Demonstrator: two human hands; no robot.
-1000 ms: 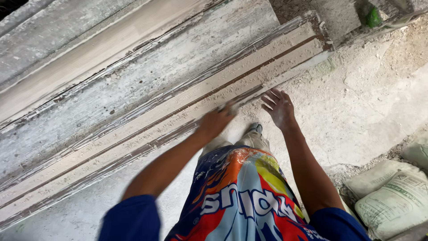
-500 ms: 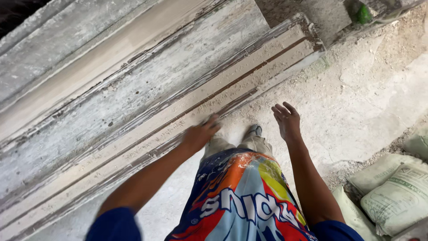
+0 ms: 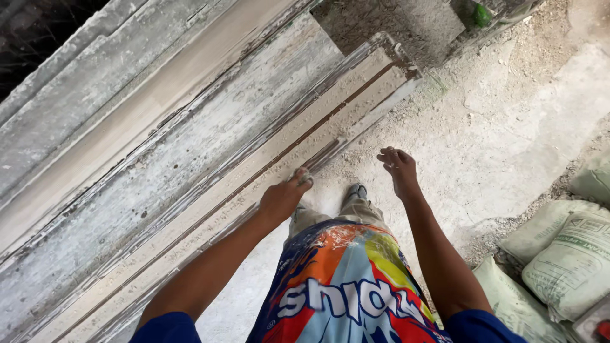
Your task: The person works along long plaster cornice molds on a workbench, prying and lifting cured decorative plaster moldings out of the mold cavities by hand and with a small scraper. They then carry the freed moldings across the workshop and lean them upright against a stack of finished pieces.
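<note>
A long weathered wooden frame with flaking white paint runs diagonally from lower left to upper right. My left hand rests on its near rail, fingers curled against the edge. Something small and grey shows at the fingertips; whether the hand holds it I cannot tell. My right hand hovers over the dusty concrete floor, apart from the frame, fingers loosely spread and holding nothing. Between the hands I see my colourful shorts and one shoe.
Pale filled sacks lie stacked at the lower right. A rough concrete block stands past the frame's far end, with a small green object beside it. Grit and rubble are scattered over the floor on the right.
My left hand has slid back along the near rail toward me. My right hand has drawn away from the frame's edge and now hangs over the floor.
</note>
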